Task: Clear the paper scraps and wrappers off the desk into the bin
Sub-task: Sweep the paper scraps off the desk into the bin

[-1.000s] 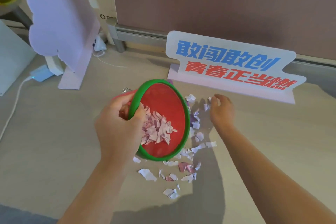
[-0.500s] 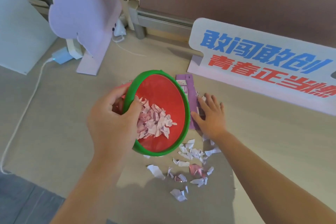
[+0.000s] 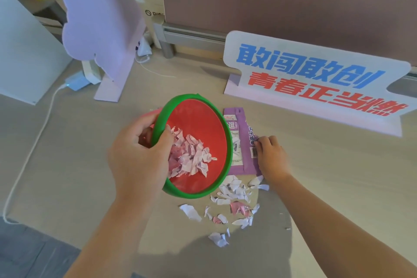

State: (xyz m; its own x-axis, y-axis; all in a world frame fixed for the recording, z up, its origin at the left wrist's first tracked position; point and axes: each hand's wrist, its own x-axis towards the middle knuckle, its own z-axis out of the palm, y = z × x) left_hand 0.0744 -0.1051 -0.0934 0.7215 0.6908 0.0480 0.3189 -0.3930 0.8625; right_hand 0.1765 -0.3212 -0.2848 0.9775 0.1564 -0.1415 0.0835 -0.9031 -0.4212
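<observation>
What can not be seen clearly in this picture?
Head view:
- Wrapper: left part hidden behind the bin; print too small.
- Right hand fingertips: curled, grip unclear.
- Scraps: some may lie under the bin.
- Left hand: covers the bin's near wall.

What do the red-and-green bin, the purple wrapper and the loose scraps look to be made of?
Bin: likely moulded plastic, smooth with a soft sheen and a thick green rim, gripped by the left hand. Purple wrapper: probably printed plastic film or coated paper, lying flat with a barcode under the right hand. Scraps: torn paper, matte, with ragged curled edges.
</observation>
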